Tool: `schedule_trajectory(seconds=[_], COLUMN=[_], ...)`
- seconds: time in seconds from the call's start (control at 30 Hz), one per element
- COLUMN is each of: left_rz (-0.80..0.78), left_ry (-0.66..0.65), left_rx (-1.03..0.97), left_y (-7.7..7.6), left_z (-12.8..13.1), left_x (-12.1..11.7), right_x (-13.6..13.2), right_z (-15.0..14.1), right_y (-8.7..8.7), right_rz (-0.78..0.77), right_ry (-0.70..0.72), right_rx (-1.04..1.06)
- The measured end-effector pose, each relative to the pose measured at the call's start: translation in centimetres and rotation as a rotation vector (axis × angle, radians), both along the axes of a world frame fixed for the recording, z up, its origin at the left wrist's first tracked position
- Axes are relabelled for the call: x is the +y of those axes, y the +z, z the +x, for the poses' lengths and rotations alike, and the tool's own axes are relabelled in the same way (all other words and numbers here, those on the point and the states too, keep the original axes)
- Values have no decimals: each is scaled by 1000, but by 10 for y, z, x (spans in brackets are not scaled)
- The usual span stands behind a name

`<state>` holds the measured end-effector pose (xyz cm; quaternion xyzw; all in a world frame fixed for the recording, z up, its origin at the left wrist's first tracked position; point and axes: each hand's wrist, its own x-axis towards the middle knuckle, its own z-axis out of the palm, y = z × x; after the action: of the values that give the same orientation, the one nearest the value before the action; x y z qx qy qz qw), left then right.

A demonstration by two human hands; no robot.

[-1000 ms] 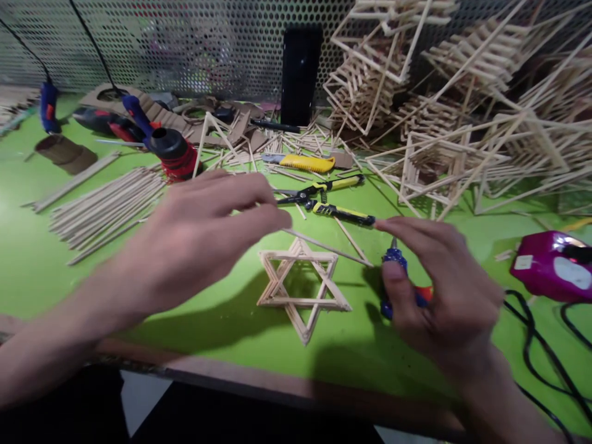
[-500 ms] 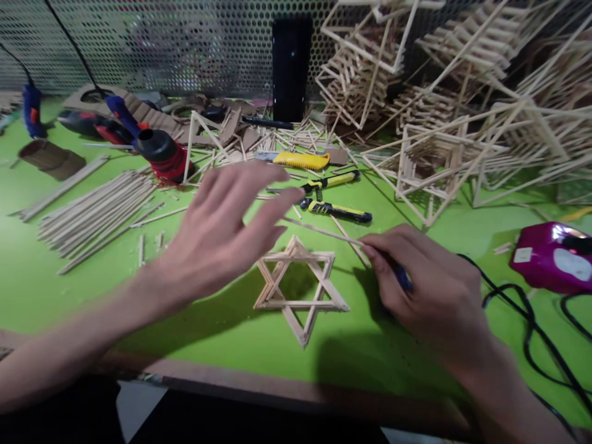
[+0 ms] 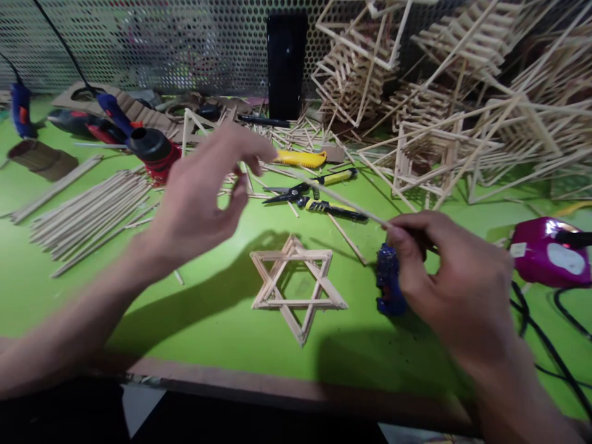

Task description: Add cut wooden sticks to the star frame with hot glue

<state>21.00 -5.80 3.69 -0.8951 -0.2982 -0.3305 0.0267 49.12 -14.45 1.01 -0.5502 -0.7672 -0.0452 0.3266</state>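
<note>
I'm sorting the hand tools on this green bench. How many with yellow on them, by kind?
Utility knife: 1
Snips with yellow handles: 1
Total: 2

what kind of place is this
Most likely a craft workbench for stick models: a green table with a bundle of thin wooden sticks, stacked stick frames at the back, and a stick star between the hands.

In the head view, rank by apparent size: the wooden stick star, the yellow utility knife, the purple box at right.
1. wooden stick star
2. purple box, partly cut off at the frame edge
3. yellow utility knife, farther from the camera, so true size is unsure
</note>
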Motion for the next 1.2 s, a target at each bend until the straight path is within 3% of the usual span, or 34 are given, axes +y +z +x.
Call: schedule_trajectory(seconds=[0.07, 0.17, 0.3, 0.47, 0.63, 0.8, 0.87, 1.0, 1.1, 1.2], left_rz=[-177, -330, -343, -273, -266, -265, -192, 83, 18, -49], left_ry=[-107, -360, -387, -382, -266, -113, -82, -230, -231, -292], left_rx=[125, 471, 689, 642, 459, 279, 186, 74, 60, 119], left_y=[-2, -12, -25, -30, -45, -60, -62, -56, -51, -51], left_z=[-15, -25, -19, -9, -6, -6, -7, -5, 3, 14], left_x=[2, -10, -33, -43, -48, -58, -67, -99, -120, -122], right_x=[2, 3, 1, 1, 1, 1, 1, -4, -11, -17], right_z=[6, 10, 8, 7, 10, 11, 11, 12, 12, 11], right_y=[0, 2, 5, 4, 3, 6, 6, -3, -13, -20], right_rz=[5, -11, -24, -24, -70, -143, -160, -239, -303, -336], right_ry=[-82, -103, -91, -70, -66, 72, 135, 289, 341, 349], right_rx=[65, 149, 172, 170, 147, 3, -42, -105, -80, -50])
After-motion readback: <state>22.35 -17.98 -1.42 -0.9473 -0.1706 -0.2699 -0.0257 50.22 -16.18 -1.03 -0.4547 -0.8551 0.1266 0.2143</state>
